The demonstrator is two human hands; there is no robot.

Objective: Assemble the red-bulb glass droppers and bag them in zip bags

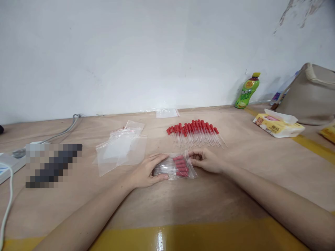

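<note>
A clear zip bag (169,175) lies on the table with several red-bulbed glass droppers (180,166) inside, their bulbs toward its right end. My left hand (149,171) grips the bag's left end, thumb along the near side and fingers along the far side. At the right end, my right hand (202,159) pinches the bag's mouth between thumb and curled fingers. Just beyond the hands lies a spread pile of red-capped droppers (193,130), bulbs pointing away from me. Flat clear zip bags (120,148) overlap to the left of my left hand.
Another clear bag (167,113) lies by the wall. A green drink bottle (247,91), a tissue pack (278,127) and a grey-beige bag (309,94) stand at the back right. On the left are a power strip (13,165), cables and a blurred dark object (56,164).
</note>
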